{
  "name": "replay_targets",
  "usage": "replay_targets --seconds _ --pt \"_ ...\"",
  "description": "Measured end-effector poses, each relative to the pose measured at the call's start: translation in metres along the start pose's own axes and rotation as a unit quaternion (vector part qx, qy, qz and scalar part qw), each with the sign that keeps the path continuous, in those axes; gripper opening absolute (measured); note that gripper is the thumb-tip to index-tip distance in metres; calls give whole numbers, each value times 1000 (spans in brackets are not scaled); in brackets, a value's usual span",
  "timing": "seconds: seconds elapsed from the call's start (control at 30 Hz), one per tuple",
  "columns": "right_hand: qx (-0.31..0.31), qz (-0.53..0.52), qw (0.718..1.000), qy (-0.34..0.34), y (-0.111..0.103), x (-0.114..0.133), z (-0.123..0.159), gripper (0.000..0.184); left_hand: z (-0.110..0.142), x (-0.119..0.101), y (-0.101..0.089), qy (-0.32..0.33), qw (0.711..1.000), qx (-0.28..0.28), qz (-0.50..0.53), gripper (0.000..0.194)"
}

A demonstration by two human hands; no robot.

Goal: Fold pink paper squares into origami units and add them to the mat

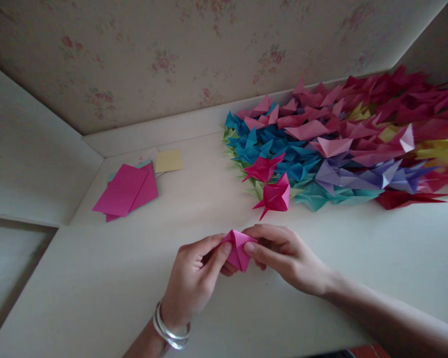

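Observation:
A small piece of folded pink origami paper (239, 251), diamond-shaped with a crease down its middle, is held up over the white table (239, 318). My left hand (194, 273), with silver bangles (168, 330) at the wrist, pinches its left side between thumb and fingers. On the opposite side, my right hand (283, 253) grips the paper with the thumb in front and the fingers behind. Just beyond my hands lie two folded bright pink paper cranes (278, 196), at the near edge of a big heap.
The heap of folded paper cranes (309, 130) in blue, pink, purple, yellow and red fills the back right. Flat pink paper squares (121, 191) lie at the left, with a pale yellow square (168, 161) beside them. A floral-papered wall (164, 64) rises behind.

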State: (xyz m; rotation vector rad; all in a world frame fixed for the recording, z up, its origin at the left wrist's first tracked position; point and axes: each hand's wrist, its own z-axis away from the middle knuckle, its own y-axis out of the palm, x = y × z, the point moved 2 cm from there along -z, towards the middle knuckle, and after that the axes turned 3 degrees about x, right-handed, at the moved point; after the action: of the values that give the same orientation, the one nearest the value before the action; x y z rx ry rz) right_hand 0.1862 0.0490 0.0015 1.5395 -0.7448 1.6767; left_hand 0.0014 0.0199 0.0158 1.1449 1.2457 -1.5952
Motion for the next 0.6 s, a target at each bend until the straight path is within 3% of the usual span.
replay_targets --seconds 0.13,0.3,0.43,0.6 --pt "18 -47 998 35 3 -4 -1 33 -1 4 1 -78 992 10 102 28" --pt "-26 -78 995 51 1 -3 -2 32 -3 3 1 -110 978 43 174 33" --pt "-26 -120 991 60 -1 -3 -3 34 -2 0 -1 -117 971 73 196 29" --pt "-2 -144 988 59 -1 -5 -5 33 1 2 -3 -86 983 19 160 27"
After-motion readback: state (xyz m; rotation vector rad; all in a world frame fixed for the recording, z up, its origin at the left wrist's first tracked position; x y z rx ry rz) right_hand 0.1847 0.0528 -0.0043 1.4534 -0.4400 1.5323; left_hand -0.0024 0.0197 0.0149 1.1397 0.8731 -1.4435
